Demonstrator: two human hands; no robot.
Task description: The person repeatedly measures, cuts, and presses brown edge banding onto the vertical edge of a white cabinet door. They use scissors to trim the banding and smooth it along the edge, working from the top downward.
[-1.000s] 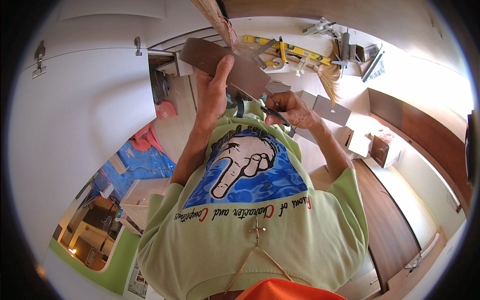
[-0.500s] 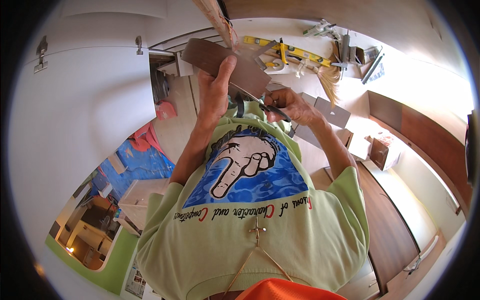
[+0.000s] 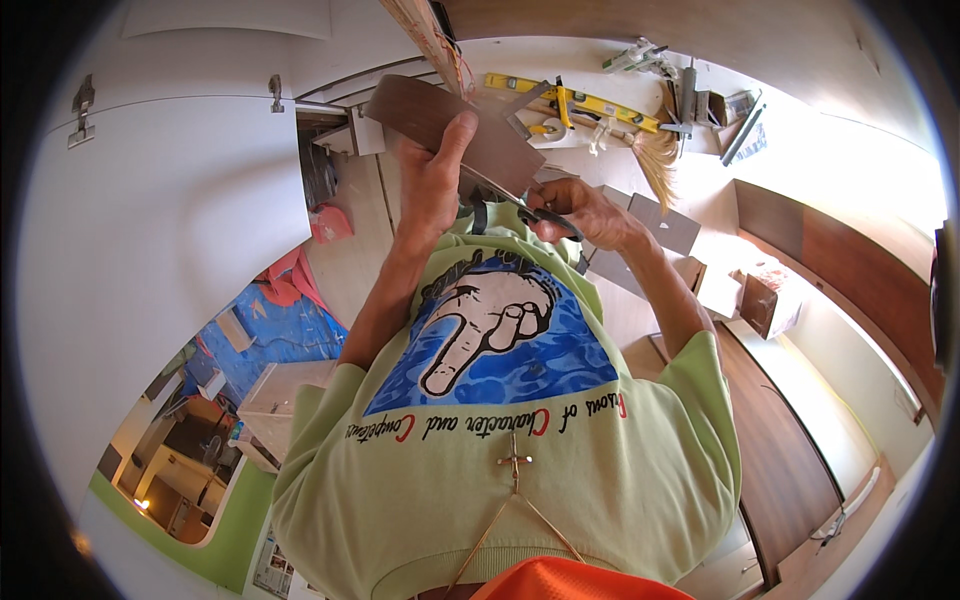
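A wide, flexible brown strip (image 3: 495, 140) curls at its far left end. My left hand (image 3: 430, 185) is closed around it, thumb pressed on its upper face. In my right hand (image 3: 590, 212) is a pair of scissors (image 3: 553, 219) with black handles, the fingers curled through and around them. The narrow metal blades run along the strip's near edge toward my left hand. I cannot tell how far the blades are apart. Both hands are in front of my green shirt (image 3: 480, 500).
Beyond my hands lie a yellow spirit level (image 3: 610, 108), a straw broom (image 3: 657, 165) and other tools. A large white panel with hinges (image 3: 180, 200) fills the left side. Brown boards (image 3: 775, 430) are at the right; a blue sheet (image 3: 280, 335) lies lower left.
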